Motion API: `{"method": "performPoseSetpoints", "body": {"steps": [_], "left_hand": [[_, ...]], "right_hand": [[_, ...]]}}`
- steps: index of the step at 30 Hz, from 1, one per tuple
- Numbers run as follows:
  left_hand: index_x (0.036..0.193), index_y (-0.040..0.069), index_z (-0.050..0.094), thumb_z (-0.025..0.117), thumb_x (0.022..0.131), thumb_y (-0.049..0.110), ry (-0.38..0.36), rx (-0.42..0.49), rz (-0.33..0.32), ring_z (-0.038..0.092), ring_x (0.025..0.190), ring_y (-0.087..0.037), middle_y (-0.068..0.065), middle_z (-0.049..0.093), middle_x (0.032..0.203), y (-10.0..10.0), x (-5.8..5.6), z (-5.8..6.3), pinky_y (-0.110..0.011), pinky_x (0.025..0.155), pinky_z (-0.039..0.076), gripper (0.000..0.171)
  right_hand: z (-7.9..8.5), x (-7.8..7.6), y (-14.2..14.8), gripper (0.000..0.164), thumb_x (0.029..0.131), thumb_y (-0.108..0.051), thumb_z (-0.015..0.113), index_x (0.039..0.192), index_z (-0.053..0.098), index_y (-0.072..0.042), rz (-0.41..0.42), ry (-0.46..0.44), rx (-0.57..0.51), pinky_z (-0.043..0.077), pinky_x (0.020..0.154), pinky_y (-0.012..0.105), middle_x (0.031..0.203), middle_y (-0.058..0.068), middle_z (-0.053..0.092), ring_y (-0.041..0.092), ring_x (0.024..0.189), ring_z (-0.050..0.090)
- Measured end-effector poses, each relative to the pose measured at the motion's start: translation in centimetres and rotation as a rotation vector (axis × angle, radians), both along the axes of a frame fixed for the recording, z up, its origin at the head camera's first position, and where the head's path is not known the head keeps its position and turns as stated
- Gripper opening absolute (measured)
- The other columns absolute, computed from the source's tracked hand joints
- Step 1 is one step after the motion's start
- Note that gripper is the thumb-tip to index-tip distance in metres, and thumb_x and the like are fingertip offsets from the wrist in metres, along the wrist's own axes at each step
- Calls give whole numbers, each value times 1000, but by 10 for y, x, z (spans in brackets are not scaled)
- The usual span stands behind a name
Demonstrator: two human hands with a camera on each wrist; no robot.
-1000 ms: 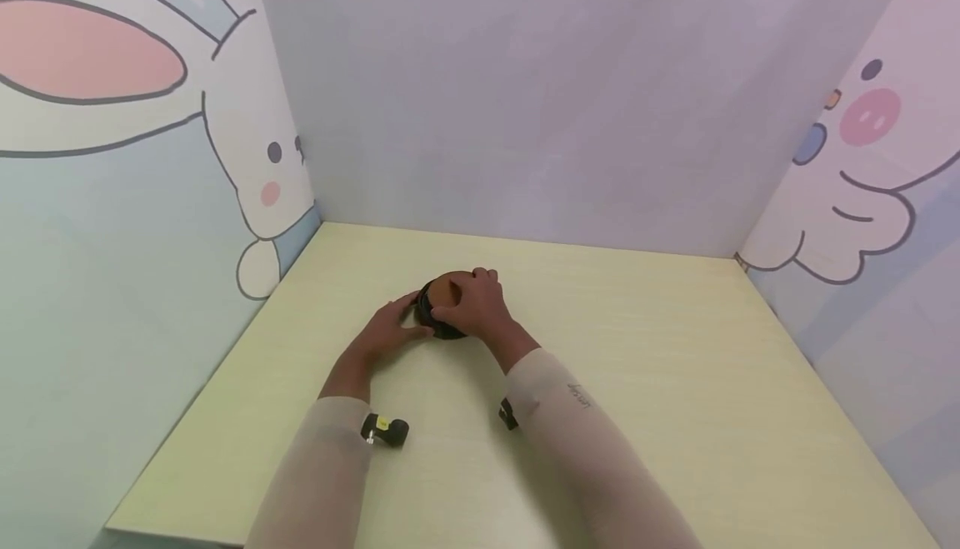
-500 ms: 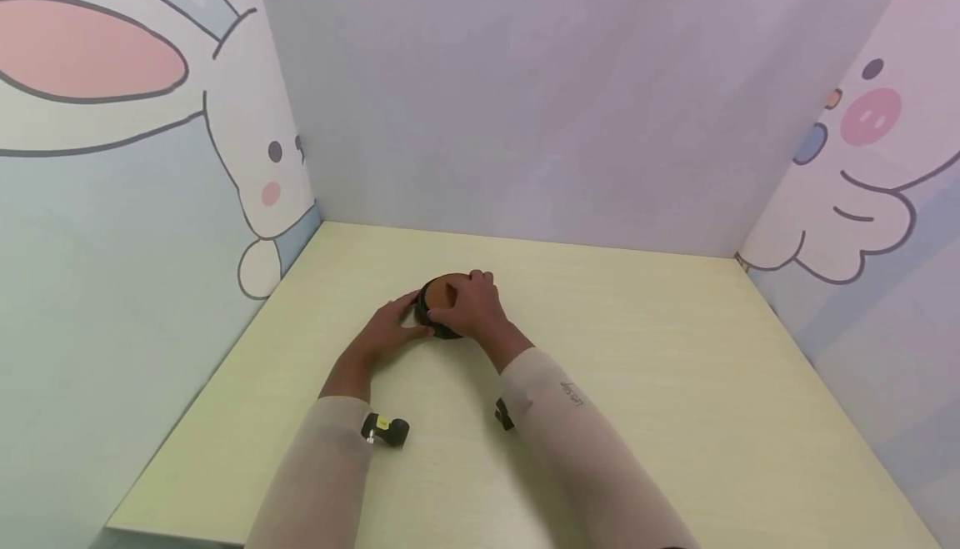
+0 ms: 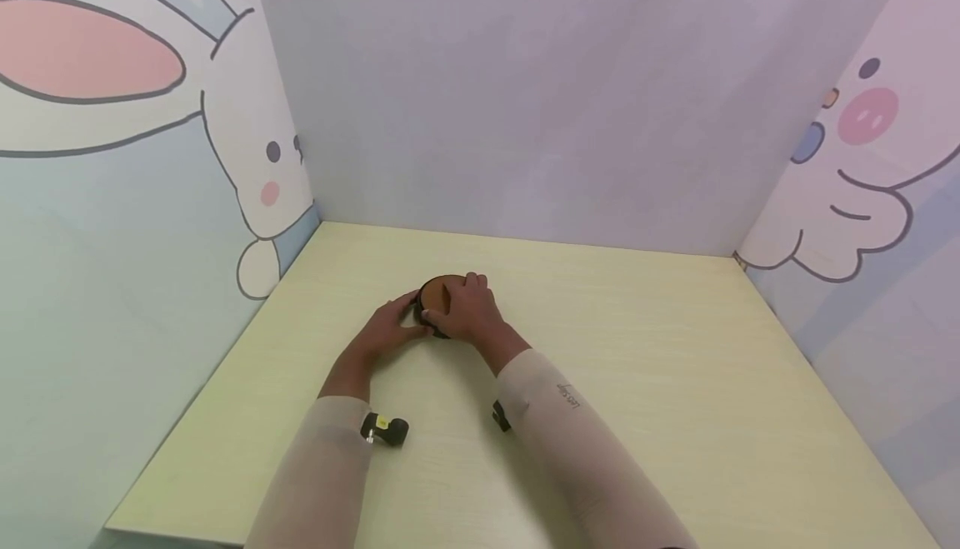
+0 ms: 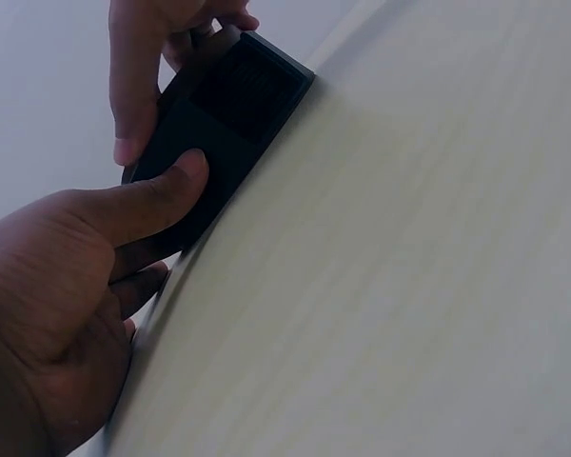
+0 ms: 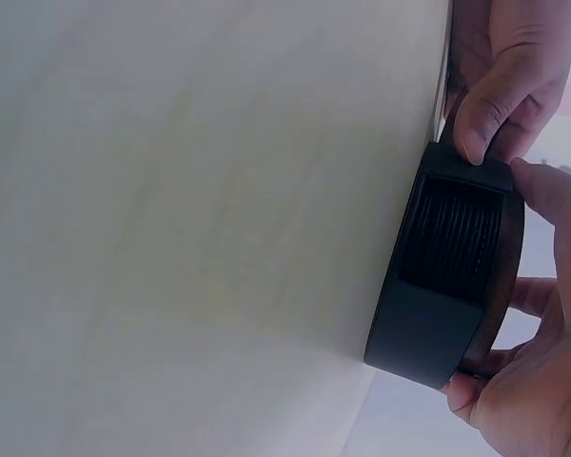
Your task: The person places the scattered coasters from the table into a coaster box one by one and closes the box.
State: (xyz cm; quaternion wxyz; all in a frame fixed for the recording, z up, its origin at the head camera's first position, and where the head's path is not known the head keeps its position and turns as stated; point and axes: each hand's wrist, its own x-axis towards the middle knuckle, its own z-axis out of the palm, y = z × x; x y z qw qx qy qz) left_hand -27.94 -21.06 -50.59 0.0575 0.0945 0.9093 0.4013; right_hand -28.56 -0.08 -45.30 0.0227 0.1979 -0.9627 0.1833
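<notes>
A round black coaster holder (image 5: 421, 328) stands on the table, with a window in its side. Through that window a stack of thin dark coasters (image 5: 454, 233) shows. On top lies a brown round coaster (image 3: 434, 296), its edge visible above the rim in the right wrist view. My left hand (image 3: 386, 332) grips the holder from the left, thumb on the near wall and fingers around the far side. My right hand (image 3: 472, 311) holds the brown coaster from above, thumb and fingers at its edges. Part of the coaster's right side is hidden beneath that hand.
The pale yellow table (image 3: 637, 382) extends to the right and front of the hands. A plain wall (image 3: 510, 116) rises behind it, and cartoon-printed walls stand at both sides. Each wrist carries a small black camera (image 3: 388, 430).
My right hand has shifted slightly left with the brown coaster, which now sits more squarely over the holder. The left hand and the holder have stayed in place.
</notes>
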Motion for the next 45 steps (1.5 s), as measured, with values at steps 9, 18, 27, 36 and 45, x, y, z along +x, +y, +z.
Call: {"method": "performPoseSetpoints", "body": {"steps": [9, 18, 27, 36, 45], "left_hand": [[173, 17, 34, 80, 99, 45, 2, 6, -7, 24, 169, -44, -13, 35, 179, 0, 0, -1, -66, 138, 21, 92], [173, 16, 33, 79, 100, 45, 4, -11, -7, 26, 168, -47, -15, 35, 179, 0, 0, -1, -68, 137, 22, 91], [173, 17, 32, 79, 101, 44, 18, -16, -23, 26, 168, -46, -15, 34, 179, -1, -1, 0, -68, 137, 22, 90], [173, 16, 32, 78, 101, 43, 19, -18, -23, 27, 167, -46, -15, 34, 179, -2, -3, 1, -68, 137, 23, 90], [174, 16, 29, 78, 101, 46, -16, -32, -12, 24, 168, -47, -17, 31, 180, -2, -2, 0, -69, 137, 21, 93]], "right_hand": [[4, 6, 3, 69, 105, -60, 65, 148, 57, -6, 32, 6, 26, 54, 112, 56, 143, 28, 56, 41, 134, 52], [0, 6, 0, 75, 107, -65, 58, 159, 49, -11, 8, -56, 47, 46, 116, 64, 156, 27, 49, 43, 147, 43], [0, 5, 0, 85, 105, -65, 62, 170, 35, -17, -39, -126, -4, 37, 121, 71, 166, 22, 40, 38, 158, 35], [1, 2, 3, 89, 104, -58, 69, 172, 32, -15, -8, -130, -107, 32, 131, 68, 169, 23, 35, 38, 158, 38], [0, -9, 26, 79, 116, -62, 29, 177, 14, -14, 34, -215, -170, 14, 135, 75, 182, 24, 14, 42, 170, 22]]}}
